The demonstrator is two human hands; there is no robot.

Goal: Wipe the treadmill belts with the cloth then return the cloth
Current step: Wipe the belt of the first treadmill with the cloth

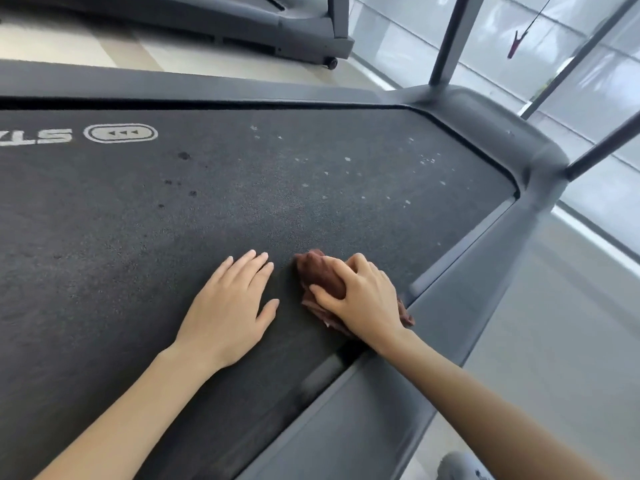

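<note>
A dark treadmill belt (214, 202) fills most of the view, with pale specks toward its front end and a few dark spots near the middle. My right hand (363, 296) grips a bunched brown cloth (320, 271) and holds it against the belt near the right edge. My left hand (230, 303) lies flat on the belt just left of the cloth, fingers straight and together.
Grey side rails (374, 410) border the belt, and the motor cover (502, 133) with upright posts (450, 39) stands at the front. A second treadmill (242, 26) sits beyond on the pale floor. A red safety clip (514, 45) hangs on a cord by the window.
</note>
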